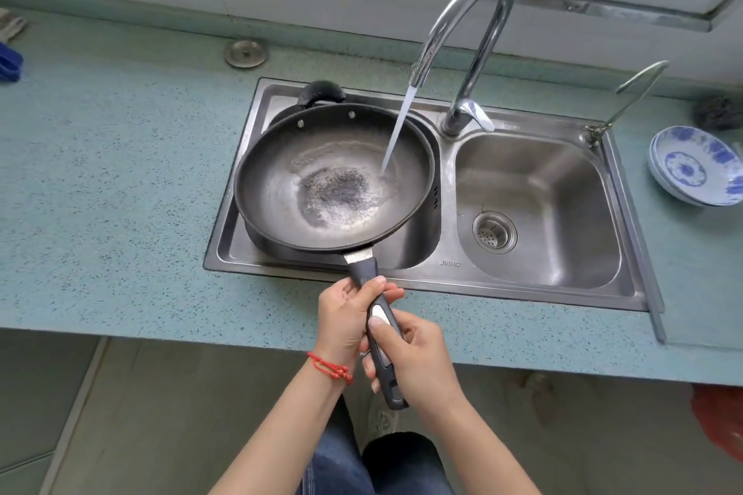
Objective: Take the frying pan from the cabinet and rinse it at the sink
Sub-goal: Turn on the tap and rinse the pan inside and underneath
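The dark frying pan point(277, 173) hangs level over the left basin of the steel double sink point(534, 285). Both hands grip its long black handle over the counter's front edge: my left hand point(345, 317) sits nearer the pan, my right hand point(414, 358) behind it with the thumb on the handle's silver inlay. Water runs from the curved chrome faucet point(474, 32) into the right side of the pan, and a shallow pool with bubbles lies in the pan's middle.
Another dark pot point(321, 90) sits in the left basin under the pan. The right basin holds only its drain strainer point(494, 231). Blue-and-white bowls point(695, 165) are stacked on the speckled teal counter point(112, 173) at right, beside a small second tap point(627, 100).
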{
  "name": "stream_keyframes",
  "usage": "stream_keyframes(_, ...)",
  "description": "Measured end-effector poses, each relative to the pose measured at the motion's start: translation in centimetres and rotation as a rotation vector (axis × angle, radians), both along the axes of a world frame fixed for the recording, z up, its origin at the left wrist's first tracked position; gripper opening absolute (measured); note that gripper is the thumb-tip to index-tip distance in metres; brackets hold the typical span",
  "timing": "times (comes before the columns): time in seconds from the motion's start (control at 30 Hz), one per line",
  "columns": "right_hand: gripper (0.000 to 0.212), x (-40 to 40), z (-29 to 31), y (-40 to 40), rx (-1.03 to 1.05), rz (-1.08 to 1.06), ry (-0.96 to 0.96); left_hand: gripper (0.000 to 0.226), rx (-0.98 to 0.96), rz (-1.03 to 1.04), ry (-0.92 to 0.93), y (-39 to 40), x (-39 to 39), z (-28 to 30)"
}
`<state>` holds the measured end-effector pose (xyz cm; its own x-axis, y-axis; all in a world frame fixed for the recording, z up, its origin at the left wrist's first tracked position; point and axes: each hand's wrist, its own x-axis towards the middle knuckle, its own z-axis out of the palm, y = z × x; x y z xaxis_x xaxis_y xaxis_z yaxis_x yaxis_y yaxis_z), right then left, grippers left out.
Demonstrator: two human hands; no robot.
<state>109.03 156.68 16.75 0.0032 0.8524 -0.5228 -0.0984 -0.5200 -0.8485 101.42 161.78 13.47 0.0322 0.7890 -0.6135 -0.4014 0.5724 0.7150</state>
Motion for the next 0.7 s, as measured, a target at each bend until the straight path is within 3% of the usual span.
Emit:
stream_keyframes(0.43, 0.024, -1.2, -1.7, -0.2, 0.042, -0.116, 0.264, 0.015, 0.145, -0.109, 0.264, 1.0, -1.2, 0.2)
stream_keyframes(0.7, 0.024, -1.2, -1.4, -0.8, 0.013, -0.103, 0.098, 0.010, 0.063, -0.115, 0.121, 0.2, -1.0, -0.6)
